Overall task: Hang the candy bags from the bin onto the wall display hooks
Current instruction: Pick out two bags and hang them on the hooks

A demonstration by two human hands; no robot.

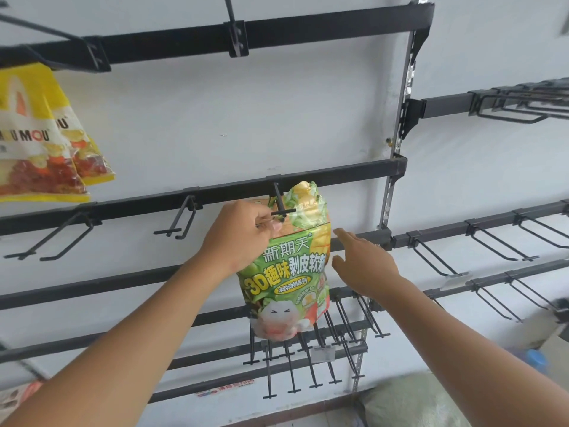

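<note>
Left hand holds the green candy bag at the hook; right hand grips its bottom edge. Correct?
No: the head view shows the right hand open beside the green candy bag, gripping nothing. The left hand does hold it at the hook.

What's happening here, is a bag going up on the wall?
Yes. A person's left hand pinches the top of a green candy bag and holds it up at a black display hook on the middle rail. The hook's tip shows in front of the bag's top, but I can't tell whether the bag is threaded on. The right hand is open beside the bag, not touching it. Two yellow candy bags already hang at upper left.
</note>
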